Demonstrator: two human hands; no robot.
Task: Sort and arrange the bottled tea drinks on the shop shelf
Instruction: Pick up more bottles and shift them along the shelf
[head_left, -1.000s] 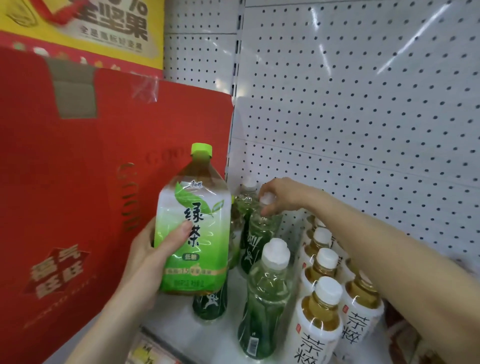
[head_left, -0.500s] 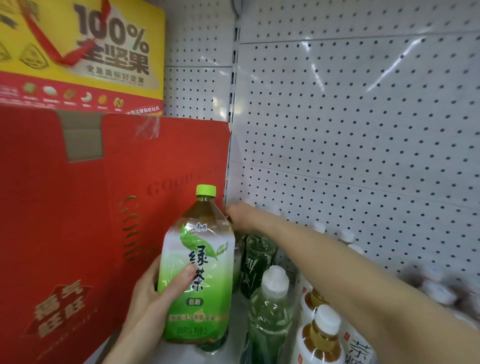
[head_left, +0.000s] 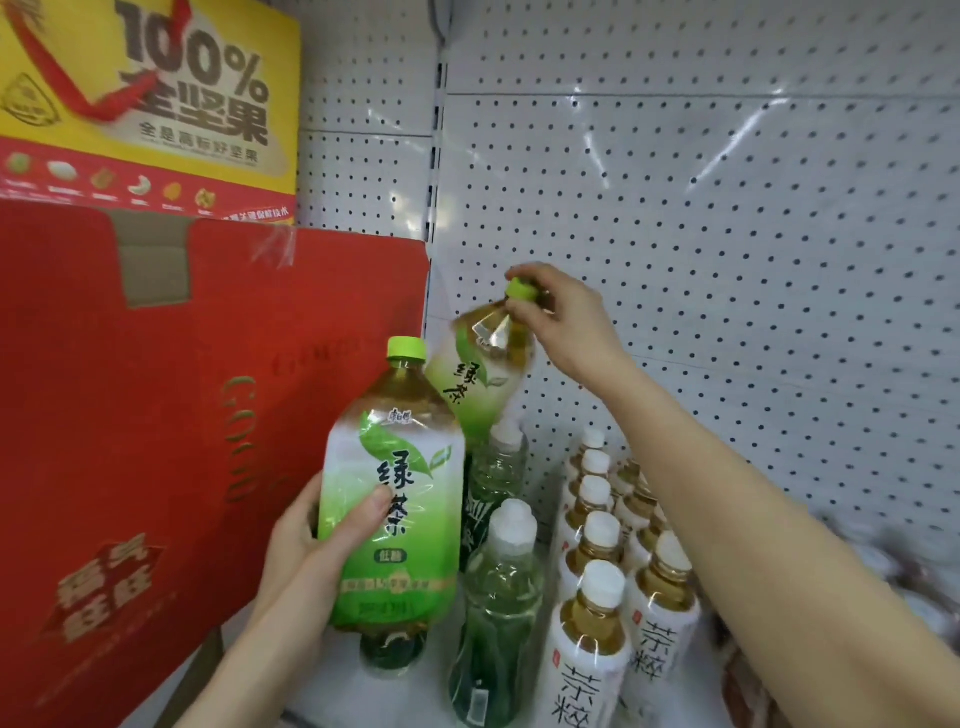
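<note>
Gripping one large green tea bottle (head_left: 395, 499) round its label with the left hand (head_left: 306, 551), fingers and thumb curled about the body. Held upright just right of the red carton (head_left: 182, 415), base off the shelf and in front of a dark bottle.

Pinching a second green tea bottle (head_left: 470, 379) at the neck, just under its green cap (head_left: 521, 289), with the right hand (head_left: 563, 325), fingers closed on it. Carried in the air further right of the red carton, close to the pegboard back (head_left: 727, 260).

Hanging on a slant: cap up and away from the carton, base swung down toward it, close behind the first bottle's cap. Touching or not, impossible to tell. Directly under that base, a file of white-capped clear green bottles (head_left: 501, 597). Further from the carton again, two files of amber tea bottles (head_left: 592, 649).

Likely mid-sort, with both big bottles out and no slot yet filled. Hinging on one relation: body below and carton-side of the right grip, so needing its base swung under the cap before standing. Right hand nearer the back row, left nearer the front beside the carton. Floor space next to the carton hidden behind the upright bottle. Worth watching: a heavy bottle swinging from a neck pinch and clipping the white caps.
</note>
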